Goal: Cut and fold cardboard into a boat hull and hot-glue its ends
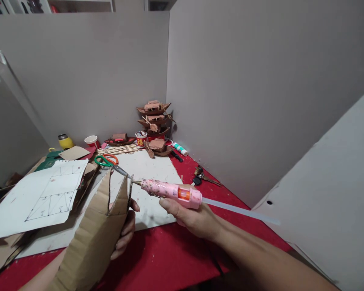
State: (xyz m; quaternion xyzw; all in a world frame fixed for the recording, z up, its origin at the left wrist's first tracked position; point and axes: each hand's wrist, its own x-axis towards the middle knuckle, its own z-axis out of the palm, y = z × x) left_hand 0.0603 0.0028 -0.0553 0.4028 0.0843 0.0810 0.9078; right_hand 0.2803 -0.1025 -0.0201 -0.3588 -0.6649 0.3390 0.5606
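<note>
My right hand [189,216] grips a pink hot glue gun [160,189], with a long clear glue stick [239,211] poking out of its back end. The gun's metal nozzle points left and meets, or nearly meets, the upper edge of a folded cardboard piece [92,238]. That brown piece is boat-like, with pointed flaps at its top, and stands tilted in my left hand [125,232]. My left fingers wrap around its right side; the palm is hidden behind the cardboard.
Scissors [117,166] with green and orange handles lie on white board [157,169]. A sketched sheet [54,194] rests on stacked cardboard at left. Model boats [154,119], paper cups [92,141], thin sticks [121,149], a glue tube [180,148] and keys [197,180] sit farther back.
</note>
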